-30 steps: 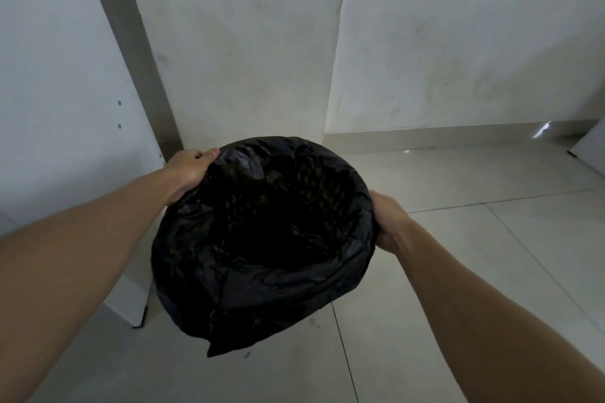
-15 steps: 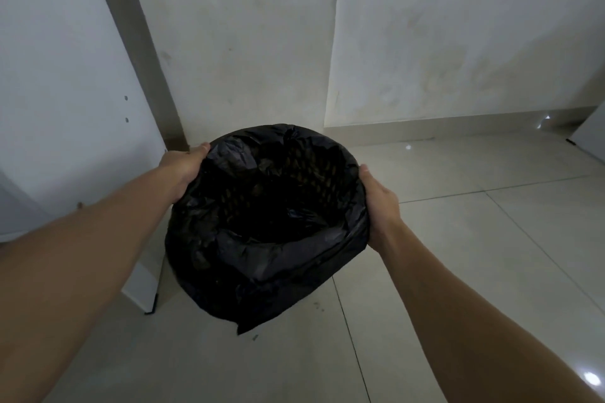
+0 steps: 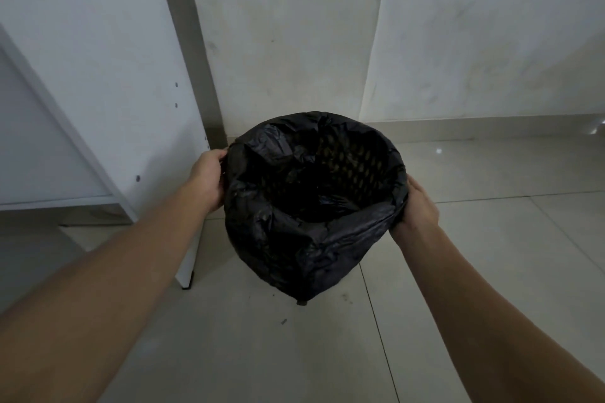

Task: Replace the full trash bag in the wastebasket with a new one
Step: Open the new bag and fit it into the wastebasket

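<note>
A round wastebasket with a lattice wall stands near the wall corner, lined with a black trash bag folded over its rim and hanging down the outside. Only the inner far wall of the basket shows through the bag. My left hand grips the bag-covered rim on the left side. My right hand grips the bag and rim on the right side. The basket's bottom is dark and I cannot tell what lies inside. Its base touches or nearly touches the floor.
A white cabinet panel stands close on the left, its foot on the floor beside the basket. Walls meet in a corner right behind. A pale tiled floor spreads to the right and toward me, with small specks of dirt.
The basket has gone lower and farther from me, toward the corner by the cabinet. Both hands stay on the rim; the right hand has slid toward the near side.
</note>
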The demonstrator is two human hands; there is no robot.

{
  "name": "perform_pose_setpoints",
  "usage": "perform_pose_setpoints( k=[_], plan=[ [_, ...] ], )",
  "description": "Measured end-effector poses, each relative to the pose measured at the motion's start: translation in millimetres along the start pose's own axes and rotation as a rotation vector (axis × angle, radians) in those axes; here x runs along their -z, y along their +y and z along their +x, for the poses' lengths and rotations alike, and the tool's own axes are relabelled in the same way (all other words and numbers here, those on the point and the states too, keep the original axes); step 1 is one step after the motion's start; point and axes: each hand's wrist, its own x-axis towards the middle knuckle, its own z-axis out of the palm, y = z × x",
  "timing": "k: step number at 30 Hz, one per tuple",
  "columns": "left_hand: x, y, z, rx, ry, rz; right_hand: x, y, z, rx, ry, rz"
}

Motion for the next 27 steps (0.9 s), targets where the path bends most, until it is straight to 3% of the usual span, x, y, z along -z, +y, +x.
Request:
perform_pose_setpoints(
  k=[6, 10, 14, 18, 22, 25, 27],
  plan=[
    [15, -10, -7, 0.065, -0.084, 0.002, -10, -8, -23, -0.042, -0.033, -0.014],
    [16, -27, -13, 0.119, -0.133, 0.016, -11, -1, -38, 0.014, 0.11, -0.101],
    [12, -38, -18, 0.091, 0.006, 0.004, -11, 1, -37, 0.144, 0.327, -0.294],
    [0, -43, -16, 0.044, 0.289, -0.085, -15, -3, -35, 0.115, 0.384, -0.316],
    [-19, -40, -25, -0.155, 0.479, 0.133, -18, 1, -22, -0.145, 0.131, -0.221],
    [-22, -46, -25, -0.194, 0.405, 0.187, -21, 9, -17, -0.247, 0.053, -0.097],
    [-25, -48, -26, -0.204, 0.33, 0.178, -25, 14, -20, -0.211, 0.044, -0.043]
  ],
)
